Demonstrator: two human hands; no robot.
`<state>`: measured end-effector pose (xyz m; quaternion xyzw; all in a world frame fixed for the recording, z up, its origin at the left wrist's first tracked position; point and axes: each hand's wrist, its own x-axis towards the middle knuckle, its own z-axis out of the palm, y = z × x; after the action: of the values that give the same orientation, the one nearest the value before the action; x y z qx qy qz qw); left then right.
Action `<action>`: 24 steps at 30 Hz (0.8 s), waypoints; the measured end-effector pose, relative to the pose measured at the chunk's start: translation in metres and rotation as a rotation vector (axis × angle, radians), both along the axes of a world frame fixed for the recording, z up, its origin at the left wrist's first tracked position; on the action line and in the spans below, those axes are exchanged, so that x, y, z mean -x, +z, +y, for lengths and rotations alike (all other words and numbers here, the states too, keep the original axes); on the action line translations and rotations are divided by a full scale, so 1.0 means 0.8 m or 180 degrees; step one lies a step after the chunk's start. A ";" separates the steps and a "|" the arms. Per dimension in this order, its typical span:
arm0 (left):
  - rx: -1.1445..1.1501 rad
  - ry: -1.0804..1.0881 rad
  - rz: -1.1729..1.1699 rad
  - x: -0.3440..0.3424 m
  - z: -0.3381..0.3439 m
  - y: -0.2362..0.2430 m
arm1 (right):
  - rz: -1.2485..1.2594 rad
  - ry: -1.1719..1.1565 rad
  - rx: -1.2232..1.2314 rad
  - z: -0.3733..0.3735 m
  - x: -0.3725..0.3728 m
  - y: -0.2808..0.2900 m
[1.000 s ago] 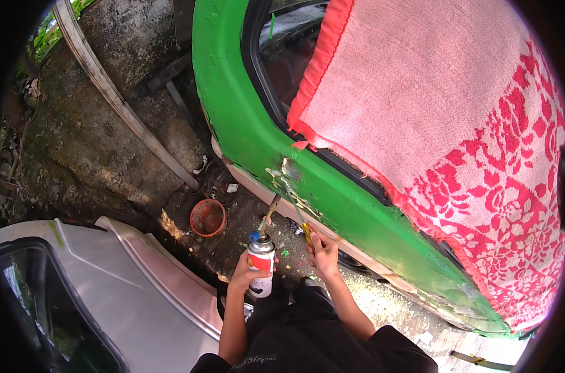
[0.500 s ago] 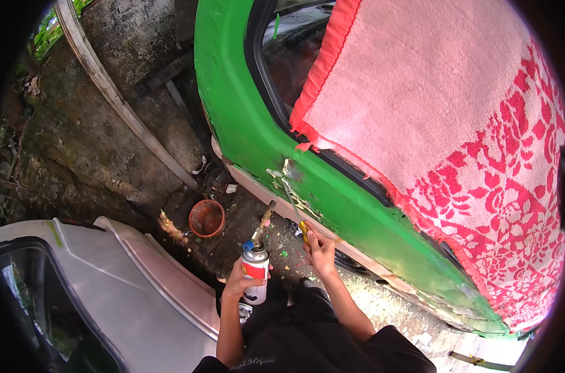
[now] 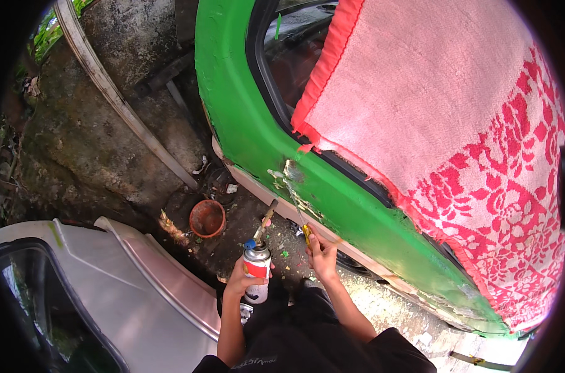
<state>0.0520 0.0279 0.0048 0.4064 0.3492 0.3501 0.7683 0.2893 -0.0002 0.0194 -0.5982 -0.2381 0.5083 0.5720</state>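
My left hand is wrapped around a white and red gas canister held upright. A blowtorch head with a blue part is fitted on top, its metal tube pointing up toward the green car. No flame can be made out. In my right hand is a yellow-handled screwdriver, its thin shaft reaching to the car's side. The shaft's tip lies at a patch of chipped, peeling paint with a scorched spot beside it; I cannot tell whether it touches.
A pink and red patterned towel covers the car's windows. On the ground stands a reddish-brown pot, with paint flakes scattered nearby. A silver car is close on my left, and a curved metal strip leans against the wall.
My right hand has shifted slightly down and to the right with the screwdriver, its tip sliding a little along the peeling patch. The canister has barely moved.
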 end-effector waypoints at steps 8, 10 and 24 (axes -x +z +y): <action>0.0017 -0.0146 -0.0159 -0.008 0.007 -0.009 | -0.0012 -0.0010 -0.0169 0.012 -0.002 -0.009; -0.0012 -0.0151 -0.0156 -0.005 0.012 -0.011 | 0.0010 0.0042 -0.0081 -0.001 -0.014 0.007; 0.0039 -0.0125 -0.0034 -0.017 0.027 -0.015 | -0.0129 0.0022 -0.0176 0.000 -0.009 -0.007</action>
<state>0.0659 0.0498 -0.0074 0.4066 0.3391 0.3350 0.7794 0.2964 -0.0006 0.0138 -0.5915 -0.2657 0.4913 0.5815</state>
